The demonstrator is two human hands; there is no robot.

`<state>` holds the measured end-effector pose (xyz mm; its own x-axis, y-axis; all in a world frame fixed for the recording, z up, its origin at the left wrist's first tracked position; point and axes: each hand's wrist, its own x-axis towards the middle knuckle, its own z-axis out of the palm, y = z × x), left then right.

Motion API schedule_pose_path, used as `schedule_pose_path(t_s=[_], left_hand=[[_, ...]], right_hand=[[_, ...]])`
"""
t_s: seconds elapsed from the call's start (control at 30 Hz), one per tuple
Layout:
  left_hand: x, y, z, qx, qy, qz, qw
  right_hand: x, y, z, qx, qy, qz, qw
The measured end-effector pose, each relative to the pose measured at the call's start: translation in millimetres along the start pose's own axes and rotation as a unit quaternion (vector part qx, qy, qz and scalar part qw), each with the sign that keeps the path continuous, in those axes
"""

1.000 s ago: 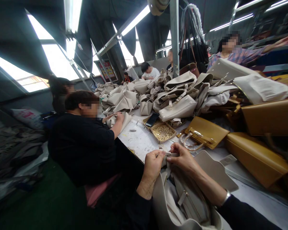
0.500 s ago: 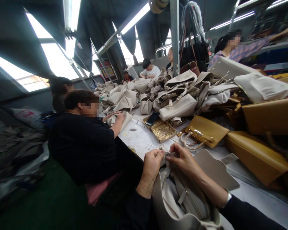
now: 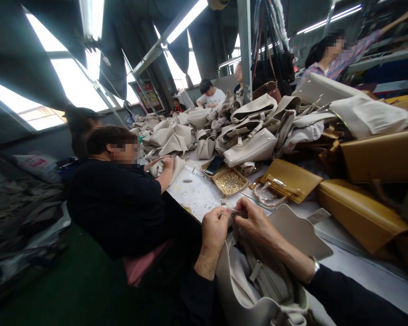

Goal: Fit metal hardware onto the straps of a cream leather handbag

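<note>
Work position, nearest first: an open beige bag (image 3: 236, 276) stands mouth-up directly before the operator, below both forearms; its lining and an inner zip (image 3: 267, 278) are exposed. The left hand (image 3: 216, 226) pinches a beige strip (image 3: 234, 216) above the bag mouth between thumb and forefinger; the right hand (image 3: 253, 219), just beside it, has thumb and fingertips closed on the same strip; whether a small part is also gripped there cannot be told. A small metal fitting (image 3: 224, 202) shows just beyond the fingertips.

Step in hand, by judgement: two-handed fine work on the strip, left hand steadying, right hand manipulating; the next move calls for the left pinch to be kept firm, the strip edges to be aligned, and the right fingertips to press or draw without twisting the material.

Beside the right forearm, a beige flap (image 3: 299, 233) lies on the white table (image 3: 197, 192); farther on, a tray (image 3: 230, 182) of small gold-coloured parts sits within reach, with a phone (image 3: 214, 165) just behind it; a mustard bag (image 3: 290, 179) lies to the right of the tray. At the table's left edge, a co-worker in black (image 3: 119, 203) handles another beige piece (image 3: 177, 170); beyond, a heap of beige bags (image 3: 253, 147) extends toward further workers.
</note>
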<state>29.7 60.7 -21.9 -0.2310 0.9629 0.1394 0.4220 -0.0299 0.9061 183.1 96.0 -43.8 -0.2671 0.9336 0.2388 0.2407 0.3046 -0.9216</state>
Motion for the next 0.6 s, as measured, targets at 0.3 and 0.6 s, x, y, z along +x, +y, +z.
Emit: schedule_pose_path(t_s=[0.3, 0.6], left_hand=[[6.5, 4.6, -11.1, -0.006, -0.068, -0.003, 0.998], [12.4, 3.5, -15.8, -0.025, -0.104, -0.035, 0.994]], right_hand=[[15.3, 16.9, -8.0, 0.157, -0.057, 0.02, 0.986], [18.2, 25.7, -12.8, 0.263, -0.133, 0.137, 0.946]])
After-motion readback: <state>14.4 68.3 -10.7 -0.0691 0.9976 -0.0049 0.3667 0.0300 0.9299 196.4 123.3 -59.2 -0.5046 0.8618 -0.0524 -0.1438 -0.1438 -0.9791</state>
